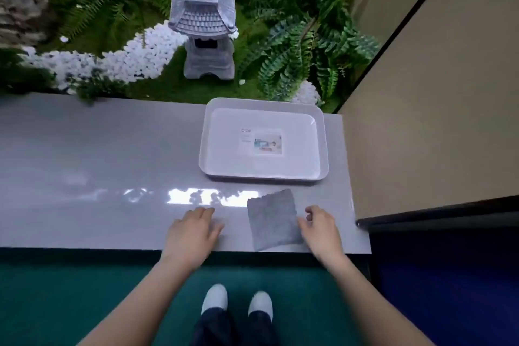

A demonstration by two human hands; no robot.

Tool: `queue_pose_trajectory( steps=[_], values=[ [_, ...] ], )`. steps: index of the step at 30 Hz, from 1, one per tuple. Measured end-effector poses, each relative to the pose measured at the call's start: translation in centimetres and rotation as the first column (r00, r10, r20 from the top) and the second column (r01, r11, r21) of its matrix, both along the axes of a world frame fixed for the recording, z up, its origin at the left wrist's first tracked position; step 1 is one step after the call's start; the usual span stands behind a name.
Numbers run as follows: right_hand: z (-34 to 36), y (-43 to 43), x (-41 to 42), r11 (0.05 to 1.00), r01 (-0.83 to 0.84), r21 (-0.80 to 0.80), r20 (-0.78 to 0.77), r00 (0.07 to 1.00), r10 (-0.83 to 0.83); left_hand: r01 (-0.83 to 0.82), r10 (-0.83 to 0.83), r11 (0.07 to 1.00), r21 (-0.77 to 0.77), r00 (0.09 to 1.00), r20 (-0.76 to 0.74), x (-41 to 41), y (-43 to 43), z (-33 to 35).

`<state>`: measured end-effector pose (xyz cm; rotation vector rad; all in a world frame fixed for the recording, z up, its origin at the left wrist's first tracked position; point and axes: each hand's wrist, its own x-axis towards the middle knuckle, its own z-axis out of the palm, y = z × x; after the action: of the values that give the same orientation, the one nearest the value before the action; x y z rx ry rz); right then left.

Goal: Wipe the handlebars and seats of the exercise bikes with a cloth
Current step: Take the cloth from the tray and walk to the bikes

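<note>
Grey counter (112,163) — cloth (273,220) flat nr tray (264,103); L hand (193,229) flat, empty; R hand (320,229) relaxed at cloth edge — no grip.

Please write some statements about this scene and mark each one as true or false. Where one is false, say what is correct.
1. The cloth lies inside the tray. False: it lies flat on the ledge, in front of the tray.
2. The tray has a printed label inside. True.
3. The left hand holds the cloth. False: it rests on the ledge, apart from the cloth.
4. The right hand is at the cloth's right edge. True.
5. An exercise bike is in view. False: none shows; a stone lantern stands behind the ledge.
</note>
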<state>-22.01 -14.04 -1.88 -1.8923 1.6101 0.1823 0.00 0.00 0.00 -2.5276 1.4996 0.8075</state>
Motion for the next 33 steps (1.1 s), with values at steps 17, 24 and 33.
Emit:
queue_pose_trajectory(
  steps=[17, 24, 33],
  values=[
    [-4.2, 1.1, 4.1, 0.930, 0.337, 0.148, 0.074, 0.934, -0.350, -0.040, 0.039, 0.998, -0.053, 0.999, -0.020, -1.3, 2.9, -3.8],
    [3.6, 1.2, 6.0, 0.920, 0.332, 0.207, 0.364, 0.847, -0.388, -0.129, 0.120, 0.986, -0.108, 0.989, -0.085, -0.4, 1.0, 1.6],
    [18.9, 1.6, 8.4, 0.882, 0.207, 0.423, 0.689, 0.559, -0.461, -0.517, 0.276, 0.805, -0.290, 0.760, -0.589, 0.4, -4.4, 13.5]
  ],
)
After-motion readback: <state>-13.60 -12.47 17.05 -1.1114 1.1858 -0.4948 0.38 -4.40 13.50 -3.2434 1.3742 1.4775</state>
